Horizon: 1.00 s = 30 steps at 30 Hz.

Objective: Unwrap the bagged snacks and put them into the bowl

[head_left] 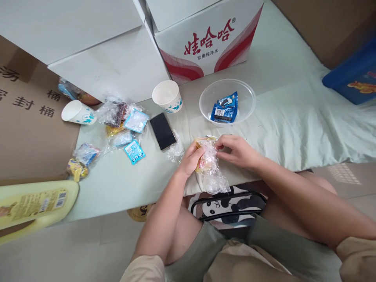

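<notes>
Near the front edge of the cloth-covered surface, my left hand (190, 158) is closed on a yellow packet (201, 163) and a crinkled clear plastic bag (212, 172). The bag hangs down toward the edge. My right hand (239, 150) has its fingers curled in a pinch at the bag's upper right side; what exactly lies between the fingertips is too small to make out. Beyond my hands stands a clear plastic bowl (205, 111) with blue packets (225, 109) inside. A black phone (162, 131) lies to the left, beside crumpled clear plastic (176, 149).
Behind the bowl stands a white and red carton (211, 43). A paper cup (167, 98) is upright; another paper cup (78, 113) lies tilted at left. Several wrapped packets (126, 129) are heaped between. A yellow jug (58, 203) is at the left edge, a blue container (352, 70) far right.
</notes>
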Motion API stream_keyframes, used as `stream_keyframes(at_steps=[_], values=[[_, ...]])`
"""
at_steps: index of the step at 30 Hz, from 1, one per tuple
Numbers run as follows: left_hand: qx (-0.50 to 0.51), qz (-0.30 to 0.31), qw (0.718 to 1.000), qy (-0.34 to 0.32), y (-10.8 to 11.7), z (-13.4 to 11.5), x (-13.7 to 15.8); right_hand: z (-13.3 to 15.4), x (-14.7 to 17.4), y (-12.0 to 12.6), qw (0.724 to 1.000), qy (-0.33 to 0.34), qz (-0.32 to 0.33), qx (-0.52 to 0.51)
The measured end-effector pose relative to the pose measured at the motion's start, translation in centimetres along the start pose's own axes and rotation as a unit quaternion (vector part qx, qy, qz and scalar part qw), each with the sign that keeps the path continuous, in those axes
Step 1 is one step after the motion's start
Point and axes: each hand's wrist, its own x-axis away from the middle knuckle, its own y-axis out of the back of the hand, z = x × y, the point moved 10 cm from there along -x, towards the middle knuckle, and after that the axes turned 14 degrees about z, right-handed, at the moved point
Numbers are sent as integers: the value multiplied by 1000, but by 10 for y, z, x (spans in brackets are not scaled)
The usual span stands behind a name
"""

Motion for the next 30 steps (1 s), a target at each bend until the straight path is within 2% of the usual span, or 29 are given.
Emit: stream_keyframes(at_steps=[3, 6, 11, 14, 19, 22, 26, 30], values=[[24, 10, 1000, 4, -3, -2, -1, -5, 1, 11, 996, -13, -8, -83], [33, 27, 999, 14, -7, -3, 0, -15, 5, 22, 987, -43, -50, -146], [25, 93, 994, 53, -17, 0, 1, -32, 8, 12, 954, -95, -58, -280], [42, 94, 993, 63, -17, 3, 1, -35, 8, 12, 942, -89, -89, -311], [108, 29, 992, 54, -11, 4, -1, -35, 9, 15, 940, -75, -141, -301], [135, 0, 990, 38, -7, 2, -1, -30, 9, 12, 953, -61, -134, -265], [122, 12, 992, 26, -8, 2, -1, -24, 8, 7, 973, -61, -109, -193], [77, 24, 997, -4, -8, 0, -1, -6, 6, 9, 991, -28, -98, -92]])
